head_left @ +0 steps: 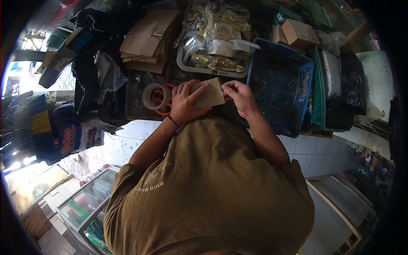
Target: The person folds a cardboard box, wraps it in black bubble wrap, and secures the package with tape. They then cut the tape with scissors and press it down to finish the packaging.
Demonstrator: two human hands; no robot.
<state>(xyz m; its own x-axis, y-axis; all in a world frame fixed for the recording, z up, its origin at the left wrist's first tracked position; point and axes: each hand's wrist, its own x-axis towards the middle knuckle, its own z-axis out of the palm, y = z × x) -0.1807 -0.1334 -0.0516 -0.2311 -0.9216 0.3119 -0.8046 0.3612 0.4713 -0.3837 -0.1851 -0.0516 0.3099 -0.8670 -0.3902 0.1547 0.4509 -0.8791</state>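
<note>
A small brown cardboard box (209, 96) lies in front of my chest at the near side of the work surface. My left hand (185, 98) grips it from the left, with the fingers across its top and the thumb along the near side. At the box's right end, my right hand (239, 97) is closed in a pinch close to the edge; whatever lies between its fingertips is too small to make out. Just left of my left hand are a roll of tape (155, 96) and red-handled scissors (166, 111), partly covered by the roll.
Behind the box stands a white tray (183, 67) heaped with bagged gold-coloured fittings. To its left lie stacked flat cardboard pieces (146, 36). A blue plastic basket (278, 46) stands to the right, beside a green basket (318, 91) holding wrapped packages. Small cartons (299, 34) sit behind.
</note>
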